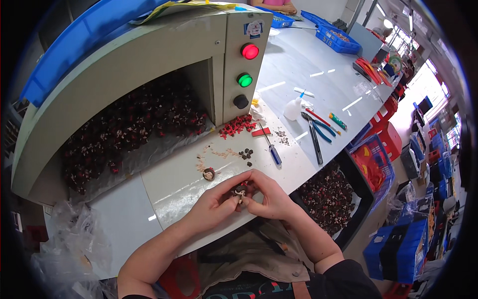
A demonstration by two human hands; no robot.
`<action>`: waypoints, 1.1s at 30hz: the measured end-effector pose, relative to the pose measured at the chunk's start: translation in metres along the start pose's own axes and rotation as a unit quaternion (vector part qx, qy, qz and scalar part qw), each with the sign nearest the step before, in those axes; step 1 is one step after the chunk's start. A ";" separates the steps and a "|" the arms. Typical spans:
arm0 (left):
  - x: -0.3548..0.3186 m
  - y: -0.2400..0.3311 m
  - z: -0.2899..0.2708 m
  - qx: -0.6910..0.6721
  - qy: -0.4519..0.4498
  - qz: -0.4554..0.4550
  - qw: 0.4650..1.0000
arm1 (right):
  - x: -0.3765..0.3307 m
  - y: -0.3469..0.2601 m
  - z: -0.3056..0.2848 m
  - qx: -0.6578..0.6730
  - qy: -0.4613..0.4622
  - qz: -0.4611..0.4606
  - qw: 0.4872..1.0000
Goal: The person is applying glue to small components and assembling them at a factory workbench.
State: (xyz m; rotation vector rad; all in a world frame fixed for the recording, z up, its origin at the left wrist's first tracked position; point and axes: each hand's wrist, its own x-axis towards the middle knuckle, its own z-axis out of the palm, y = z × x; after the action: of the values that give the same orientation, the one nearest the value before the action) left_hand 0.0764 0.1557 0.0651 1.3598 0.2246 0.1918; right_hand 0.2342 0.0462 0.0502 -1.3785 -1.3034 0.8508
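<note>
Here we are right at the front edge of the work table, clock centred on the hands, and both are busy! The left hand (213,203) pinches a small dark piece with pale and red parts (241,190), and the right hand (271,199) grips it from the other side, thumbs close together, fingers curled around it; its finer details are hidden.

The table edge (198,246) slants from seven o'clock, passing beneath the wrists, up to two. Just beyond the fingers at ten o'clock sits a round brown piece (208,174), with a strip of pale board (174,192) between it and the left hand. At eleven, a scatter of cream bits (226,152); at twelve, black bits (245,153), then red bits (238,126) against the machine's foot.

The machine (219,70) walls off ten to twelve, its mouth packed with dark pieces (134,117). One o'clock: a screwdriver (275,155), lying near, and a white bottle (293,109) farther out. Two o'clock: blue-handled pliers (324,130). At three, just past the edge, a black bin (366,195); at eight, crumpled plastic (74,249)!
</note>
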 end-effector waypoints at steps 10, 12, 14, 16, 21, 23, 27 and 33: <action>0.000 -0.007 -0.001 0.048 -0.012 0.039 0.998 | -0.002 -0.001 0.002 -0.031 0.003 -0.019 0.999; 0.000 -0.007 -0.001 0.048 -0.011 0.041 0.998 | -0.003 -0.001 0.002 -0.011 0.008 -0.002 1.000; -0.001 -0.007 0.000 0.046 -0.008 0.044 0.998 | -0.003 -0.001 0.002 -0.019 0.003 -0.013 1.000; -0.001 -0.008 0.000 0.042 -0.007 0.038 0.998 | -0.003 -0.001 0.002 -0.018 0.003 -0.011 1.000; -0.001 -0.011 -0.001 0.051 -0.005 0.053 0.997 | -0.003 -0.002 0.002 -0.008 -0.011 0.027 1.000; -0.001 -0.012 -0.002 0.050 -0.004 0.052 0.997 | -0.003 -0.003 0.002 -0.010 -0.016 0.013 1.000; -0.001 -0.011 -0.001 0.057 -0.008 0.054 0.997 | -0.003 -0.004 0.002 0.003 -0.008 0.029 1.000; -0.002 -0.011 0.000 0.035 0.008 0.044 0.998 | -0.003 -0.005 0.002 0.011 -0.015 0.028 0.999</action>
State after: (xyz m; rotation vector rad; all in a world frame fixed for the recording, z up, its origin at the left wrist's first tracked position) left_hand 0.0742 0.1532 0.0544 1.4393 0.1854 0.2704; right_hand 0.2303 0.0435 0.0539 -1.3940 -1.2794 0.9240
